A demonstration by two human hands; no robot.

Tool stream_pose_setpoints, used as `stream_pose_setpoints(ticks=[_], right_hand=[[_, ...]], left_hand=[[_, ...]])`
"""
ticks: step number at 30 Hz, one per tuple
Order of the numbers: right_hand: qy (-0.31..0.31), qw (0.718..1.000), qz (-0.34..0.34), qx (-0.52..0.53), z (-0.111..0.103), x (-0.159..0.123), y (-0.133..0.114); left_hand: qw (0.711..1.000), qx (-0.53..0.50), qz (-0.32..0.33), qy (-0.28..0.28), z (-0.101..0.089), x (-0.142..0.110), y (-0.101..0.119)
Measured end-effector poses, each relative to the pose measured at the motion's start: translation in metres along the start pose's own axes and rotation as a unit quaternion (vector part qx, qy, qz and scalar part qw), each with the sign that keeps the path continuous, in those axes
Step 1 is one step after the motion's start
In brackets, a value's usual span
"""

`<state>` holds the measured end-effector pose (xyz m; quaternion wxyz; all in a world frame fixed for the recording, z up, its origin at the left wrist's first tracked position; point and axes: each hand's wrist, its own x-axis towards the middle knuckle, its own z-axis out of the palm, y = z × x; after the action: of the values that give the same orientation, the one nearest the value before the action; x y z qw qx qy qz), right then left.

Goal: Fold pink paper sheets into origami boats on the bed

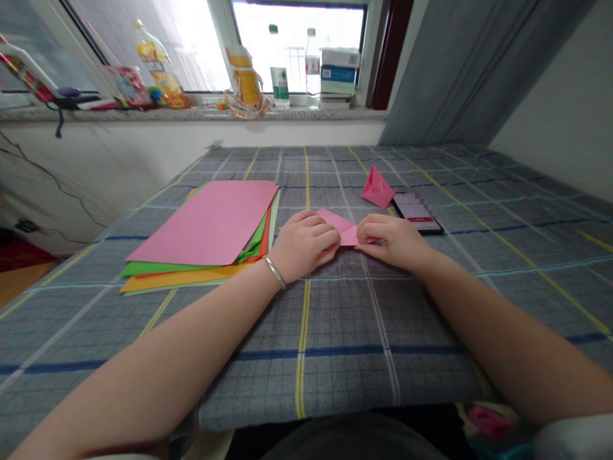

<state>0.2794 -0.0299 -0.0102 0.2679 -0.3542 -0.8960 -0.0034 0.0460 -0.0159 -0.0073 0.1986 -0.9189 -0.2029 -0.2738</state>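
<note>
Head view: a folded pink paper sheet (pixel 343 228) lies on the grey checked cloth (pixel 306 377) of the desk, held between both hands, its long axis running left to right. The left hand (pixel 304 246) sits over its left end, fingers (pixel 325 236) curled down and pressing on the paper. The right hand (pixel 390 241) comes in from the right, its fingers (pixel 371 237) clenched on the sheet's right tip, pinching it. Neither hand has released the paper, and nothing stands between them. Just left of the left hand lies a stack of pink, green, orange and yellow paper sheets (pixel 201 223). Further away to the right sit a small folded pink paper triangle (pixel 378 187) and a black smartphone (pixel 416 214). A silver bangle (pixel 274 272) circles the left wrist.
</note>
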Motion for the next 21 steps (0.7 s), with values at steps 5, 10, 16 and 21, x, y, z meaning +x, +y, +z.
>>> stream_pose_setpoints(ticks=[5, 10, 16, 21], right_hand=[[0.024, 0.999, 0.001, 0.021, -0.003, -0.001, 0.001], [0.033, 0.999, 0.009, 0.033, -0.004, -0.002, 0.004], [0.041, 0.998, 0.016, 0.047, -0.009, -0.003, 0.012], [0.046, 0.998, 0.024, 0.032, -0.012, -0.005, 0.016]], left_hand=[[1.0, 0.015, 0.006, 0.009, -0.004, 0.001, -0.002], [1.0, 0.025, 0.012, 0.004, -0.005, 0.0, -0.007], [1.0, 0.018, -0.009, -0.006, -0.007, -0.004, -0.019], [1.0, 0.015, -0.025, -0.011, -0.006, -0.009, -0.027]])
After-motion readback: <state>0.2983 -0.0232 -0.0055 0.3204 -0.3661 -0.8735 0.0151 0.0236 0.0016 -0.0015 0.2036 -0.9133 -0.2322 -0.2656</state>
